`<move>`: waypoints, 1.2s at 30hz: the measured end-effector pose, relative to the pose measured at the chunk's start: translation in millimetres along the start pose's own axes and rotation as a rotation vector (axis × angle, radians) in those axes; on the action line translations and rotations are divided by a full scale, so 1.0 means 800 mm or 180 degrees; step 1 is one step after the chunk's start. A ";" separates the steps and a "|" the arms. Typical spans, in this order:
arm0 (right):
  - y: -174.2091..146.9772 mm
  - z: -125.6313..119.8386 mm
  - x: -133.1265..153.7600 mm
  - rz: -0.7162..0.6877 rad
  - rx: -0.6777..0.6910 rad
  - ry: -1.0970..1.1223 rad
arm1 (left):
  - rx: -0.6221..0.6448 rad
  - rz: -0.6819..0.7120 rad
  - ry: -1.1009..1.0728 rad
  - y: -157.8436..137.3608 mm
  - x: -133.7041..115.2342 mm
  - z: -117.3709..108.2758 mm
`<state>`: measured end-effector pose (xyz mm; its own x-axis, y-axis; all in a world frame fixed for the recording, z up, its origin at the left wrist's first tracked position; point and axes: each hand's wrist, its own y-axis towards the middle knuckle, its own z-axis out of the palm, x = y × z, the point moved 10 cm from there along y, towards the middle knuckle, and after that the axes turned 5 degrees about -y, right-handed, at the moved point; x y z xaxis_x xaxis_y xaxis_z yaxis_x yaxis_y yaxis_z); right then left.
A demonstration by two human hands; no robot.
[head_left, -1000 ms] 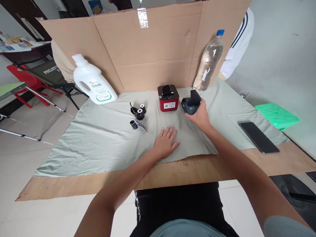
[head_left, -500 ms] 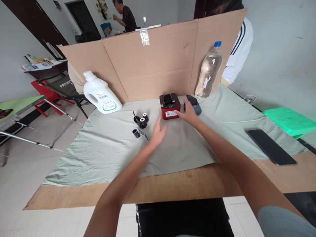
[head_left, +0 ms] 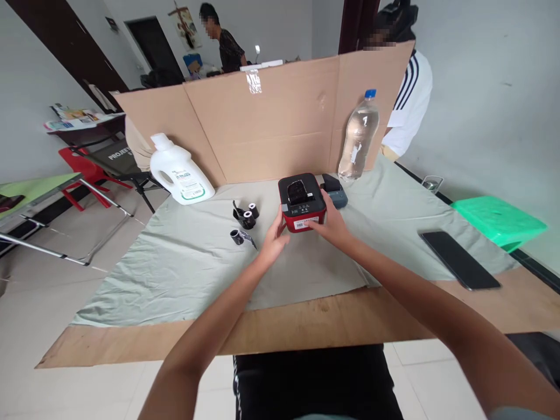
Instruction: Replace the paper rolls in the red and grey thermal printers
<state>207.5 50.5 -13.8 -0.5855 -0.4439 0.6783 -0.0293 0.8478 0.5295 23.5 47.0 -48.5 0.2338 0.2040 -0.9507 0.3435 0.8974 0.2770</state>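
Observation:
A small red and black label printer sits on the pale green cloth. My left hand grips its left side and my right hand grips its right front corner. Just behind the printer lies a dark blue-grey device. Left of the printer lie black label rolls, and one more roll sits nearer to me.
A white detergent jug and a clear water bottle stand before a cardboard screen. A black phone lies at the right on the wooden table. Two people stand beyond the screen.
My right hand put the dark device down behind the printer. Both hands then moved onto the red printer, and it now sits a little nearer to me.

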 end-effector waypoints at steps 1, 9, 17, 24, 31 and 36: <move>-0.027 -0.010 0.014 0.0033 0.0062 0.0010 | 0.0164 0.0008 0.0085 -0.031 -0.004 0.008; -0.176 -0.022 0.043 0.0846 0.0231 0.0002 | 0.0542 -0.0436 0.0195 -0.166 0.002 0.045; -0.181 -0.017 0.031 0.0735 0.0137 0.0061 | 0.0429 -0.0519 0.0256 -0.169 0.001 0.050; -0.178 -0.017 0.033 0.0539 0.0119 0.0107 | 0.0288 -0.0404 0.0291 -0.169 0.004 0.050; -0.179 -0.020 0.034 0.0498 0.0110 0.0107 | 0.0193 -0.0280 0.0521 -0.176 0.008 0.040; -0.177 -0.018 0.034 0.0464 0.0187 0.0046 | 0.0186 -0.0232 0.0674 -0.178 0.006 0.041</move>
<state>207.3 -86.0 -63.2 -0.5752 -0.3186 0.7534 0.0077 0.9189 0.3945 5.5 -92.4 -88.2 0.0124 0.2225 -0.9749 0.4059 0.8899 0.2083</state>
